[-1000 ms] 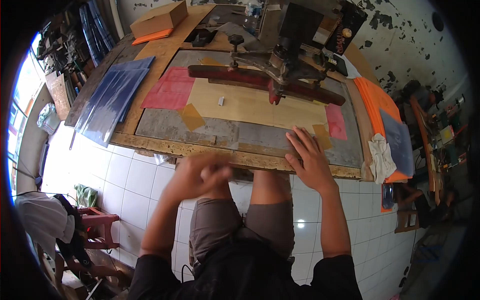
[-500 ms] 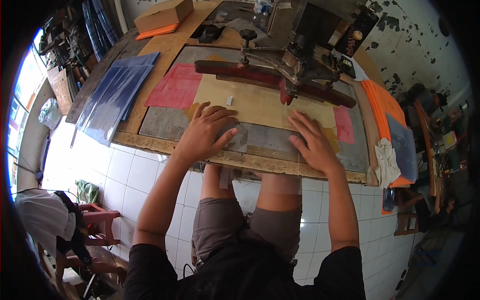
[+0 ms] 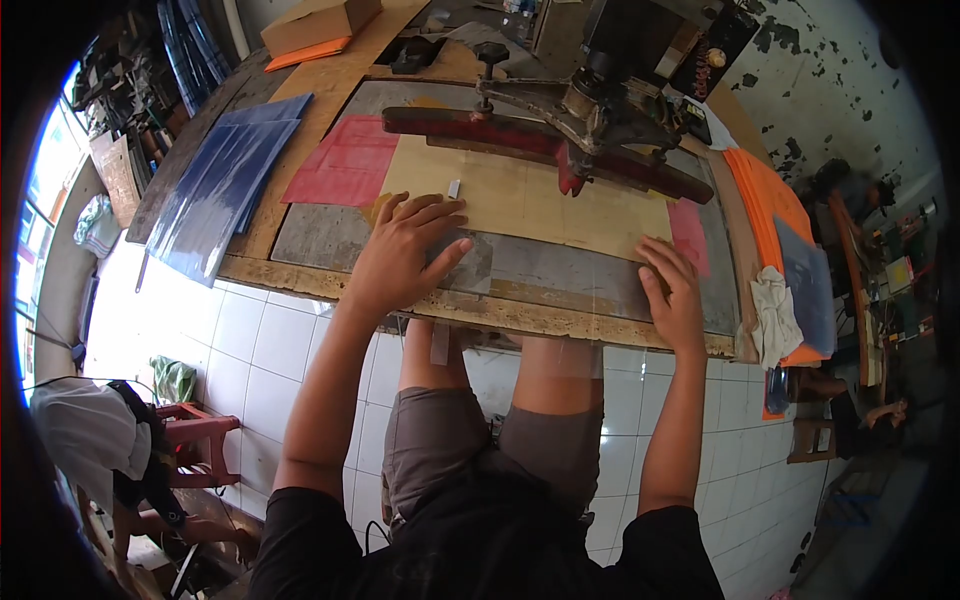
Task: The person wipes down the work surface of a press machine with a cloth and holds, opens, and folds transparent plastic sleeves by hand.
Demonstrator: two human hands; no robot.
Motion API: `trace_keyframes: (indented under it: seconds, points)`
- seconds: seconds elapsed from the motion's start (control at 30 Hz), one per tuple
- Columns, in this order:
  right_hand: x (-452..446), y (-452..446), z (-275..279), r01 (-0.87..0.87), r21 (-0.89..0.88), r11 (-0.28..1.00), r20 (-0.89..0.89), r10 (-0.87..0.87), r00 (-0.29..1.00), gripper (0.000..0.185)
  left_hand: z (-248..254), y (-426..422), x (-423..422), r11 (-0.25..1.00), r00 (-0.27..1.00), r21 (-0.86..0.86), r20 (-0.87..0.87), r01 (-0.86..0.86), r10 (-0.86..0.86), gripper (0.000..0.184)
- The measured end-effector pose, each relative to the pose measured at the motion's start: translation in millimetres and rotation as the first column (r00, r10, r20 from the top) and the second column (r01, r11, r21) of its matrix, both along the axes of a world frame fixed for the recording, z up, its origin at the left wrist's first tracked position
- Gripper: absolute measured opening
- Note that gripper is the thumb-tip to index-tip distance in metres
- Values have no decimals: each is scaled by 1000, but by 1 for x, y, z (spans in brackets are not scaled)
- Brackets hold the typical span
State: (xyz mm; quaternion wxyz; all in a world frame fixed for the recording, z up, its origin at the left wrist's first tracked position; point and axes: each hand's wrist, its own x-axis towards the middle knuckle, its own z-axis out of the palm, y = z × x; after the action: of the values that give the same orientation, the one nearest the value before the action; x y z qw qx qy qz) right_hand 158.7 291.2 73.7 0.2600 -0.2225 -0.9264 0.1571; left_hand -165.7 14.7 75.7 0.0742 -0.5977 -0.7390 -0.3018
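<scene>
My left hand (image 3: pixel 402 250) lies with its fingers spread over the left part of the yellowish board (image 3: pixel 530 200), thumb apart. At the board's right front corner is my right hand (image 3: pixel 672 285), its fingers stretched forward and its thumb apart. Between the hands, a clear plastic sheet (image 3: pixel 572 358) shows faintly and hangs over the table's front edge; its full outline is hard to make out. A small white piece (image 3: pixel 454 188) sits on the board just beyond my left fingertips. Above the board hangs the dark red bar (image 3: pixel 480 132) of a press.
Blue clear plastic sheets (image 3: pixel 225 185) lie at the left of the table. Orange sheets (image 3: pixel 765 205) and a white cloth glove (image 3: pixel 775 310) are at the right edge. A cardboard box (image 3: pixel 318 27) stands at the back left. Other people are at both sides.
My right hand has moved right, from the middle right of the board to its right front corner. My left hand stays nearly in place. The view has shifted slightly.
</scene>
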Motion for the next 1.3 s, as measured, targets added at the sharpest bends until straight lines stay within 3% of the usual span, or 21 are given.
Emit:
trace_keyframes:
  seconds: [0.4,1.3]
  points:
    - [-1,-4,2,-15,88,996,24,13,1000,36,4,1,2,1000,1000,5,20,10,-10,40]
    - [-2,-7,5,-14,63,998,51,11,999,36,3,1,3,1000,1000,6,24,-14,14,39]
